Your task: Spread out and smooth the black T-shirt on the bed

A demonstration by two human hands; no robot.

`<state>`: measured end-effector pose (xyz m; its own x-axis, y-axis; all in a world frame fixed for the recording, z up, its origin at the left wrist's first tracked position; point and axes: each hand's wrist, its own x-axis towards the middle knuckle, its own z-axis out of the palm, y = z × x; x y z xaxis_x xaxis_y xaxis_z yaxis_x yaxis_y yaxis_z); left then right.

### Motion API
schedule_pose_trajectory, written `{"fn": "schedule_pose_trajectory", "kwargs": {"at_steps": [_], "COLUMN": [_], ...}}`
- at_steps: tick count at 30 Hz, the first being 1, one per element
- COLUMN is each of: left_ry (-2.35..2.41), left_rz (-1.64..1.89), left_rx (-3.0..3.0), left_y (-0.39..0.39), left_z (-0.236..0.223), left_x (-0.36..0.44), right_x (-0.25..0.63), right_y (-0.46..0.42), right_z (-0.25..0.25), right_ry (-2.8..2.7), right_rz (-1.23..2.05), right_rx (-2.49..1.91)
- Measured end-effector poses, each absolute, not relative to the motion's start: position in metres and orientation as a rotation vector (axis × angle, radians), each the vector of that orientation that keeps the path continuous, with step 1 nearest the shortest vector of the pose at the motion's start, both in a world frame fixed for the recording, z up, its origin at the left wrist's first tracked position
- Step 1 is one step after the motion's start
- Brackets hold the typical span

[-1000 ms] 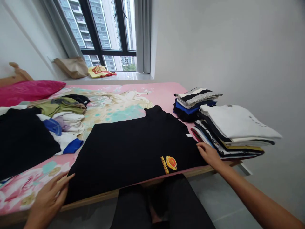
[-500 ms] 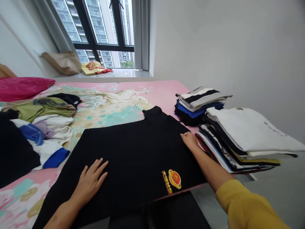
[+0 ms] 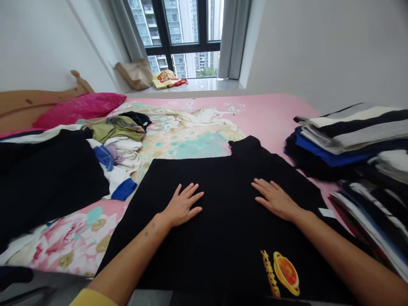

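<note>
A black T-shirt (image 3: 223,238) lies spread sideways over the bed, its collar toward the far side. An orange-and-yellow print shows near its close edge, and a small white tag sticks out at the right. My left hand (image 3: 183,205) rests flat on the middle of the fabric with fingers spread. To the right, my right hand (image 3: 276,199) also lies flat on the shirt, palm down, fingers stretched toward the left. Neither hand grips anything.
Folded clothes (image 3: 357,131) are stacked at the right, topped by a striped piece. Loose clothes (image 3: 117,131) and a black garment (image 3: 47,170) lie heaped at the left. Behind them is a pink pillow (image 3: 83,108). A paper bag (image 3: 135,74) stands on the windowsill.
My right hand has let go of the shirt's right edge and moved left onto the fabric, opening flat. My left hand has slid farther up the shirt. The view has turned left.
</note>
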<state>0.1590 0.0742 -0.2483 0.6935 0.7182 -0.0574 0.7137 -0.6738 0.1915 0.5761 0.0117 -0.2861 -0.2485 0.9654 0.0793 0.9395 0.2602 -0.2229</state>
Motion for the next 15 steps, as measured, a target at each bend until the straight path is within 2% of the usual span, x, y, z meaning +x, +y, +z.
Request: {"fn": "schedule_pose_trajectory", "kwargs": {"at_steps": [3,7,11,15], "left_ry": [1.62,2.146,2.14,2.04], "left_rz": [-0.023,-0.019,0.017,0.18], "left_rx": [2.549,2.236,2.126,1.796], "left_y": [0.103,0.141,0.172,0.187], "left_z": [-0.258,-0.256,-0.245,-0.234], "left_x": [0.117,0.053,0.029,0.02], "right_x": [0.63,0.696,0.712,0.72], "right_y": [0.024,0.038,0.051,0.064], "right_z": [-0.313,-0.316,-0.29,-0.275], "right_ry": [-2.071,-1.912,-1.614,-1.37], "right_rz": [0.099,0.018,0.125,0.384], "right_rx": [-2.165,-2.301,-2.495,-2.433]}}
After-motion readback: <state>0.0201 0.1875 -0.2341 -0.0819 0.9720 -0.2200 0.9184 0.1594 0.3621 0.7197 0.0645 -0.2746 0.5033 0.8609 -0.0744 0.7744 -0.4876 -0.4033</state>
